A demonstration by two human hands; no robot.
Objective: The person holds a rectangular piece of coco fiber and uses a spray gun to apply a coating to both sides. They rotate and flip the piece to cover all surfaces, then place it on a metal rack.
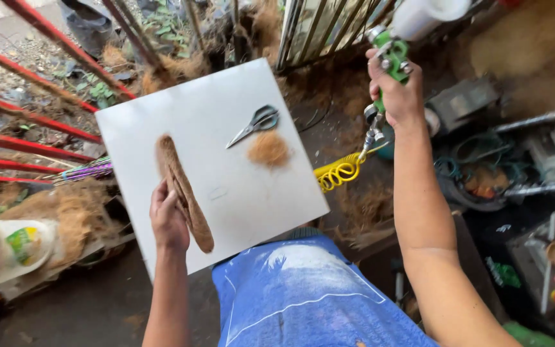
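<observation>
A white square board rests on my lap. On it lies a long brown roll of coconut fibre; my left hand presses on its lower middle. My right hand is raised to the right of the board and grips a green spray gun with a white cup on top. A yellow coiled hose hangs from the gun. Grey scissors and a small tuft of loose fibre lie on the board's far part.
Red metal bars run along the left. Loose fibre heaps and a plastic container sit at lower left. Purple and green wires stick out beside the board. Tools, cables and a ladder crowd the right.
</observation>
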